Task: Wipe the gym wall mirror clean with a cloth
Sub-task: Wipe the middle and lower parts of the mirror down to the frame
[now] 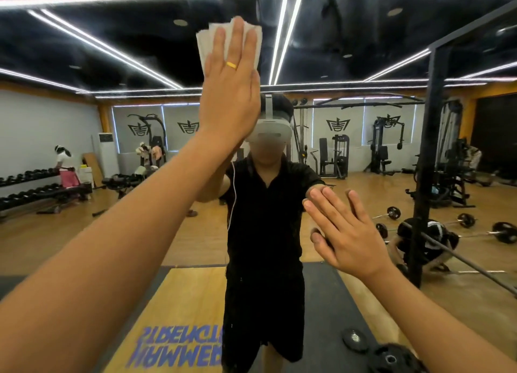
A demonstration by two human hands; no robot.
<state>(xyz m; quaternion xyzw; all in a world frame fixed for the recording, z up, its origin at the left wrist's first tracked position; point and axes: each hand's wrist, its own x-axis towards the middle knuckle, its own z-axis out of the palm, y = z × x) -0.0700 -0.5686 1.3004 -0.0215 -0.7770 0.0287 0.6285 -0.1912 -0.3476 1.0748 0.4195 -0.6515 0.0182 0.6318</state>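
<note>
The wall mirror (363, 137) fills the whole view and reflects the gym and me in black clothes. A folded white cloth (202, 43) lies flat against the glass high up at the centre. My left hand (229, 92) presses it to the mirror with straight fingers, a gold ring on one finger. My right hand (344, 230) rests flat on the glass lower right, fingers spread and straight, holding nothing.
A vertical seam between mirror panels (258, 6) runs just right of the cloth. Reflected are a black rack post (428, 176), barbells and weight plates (503, 232) on the wooden floor, dumbbell racks (30, 193) at left and a person (65, 168) beside them.
</note>
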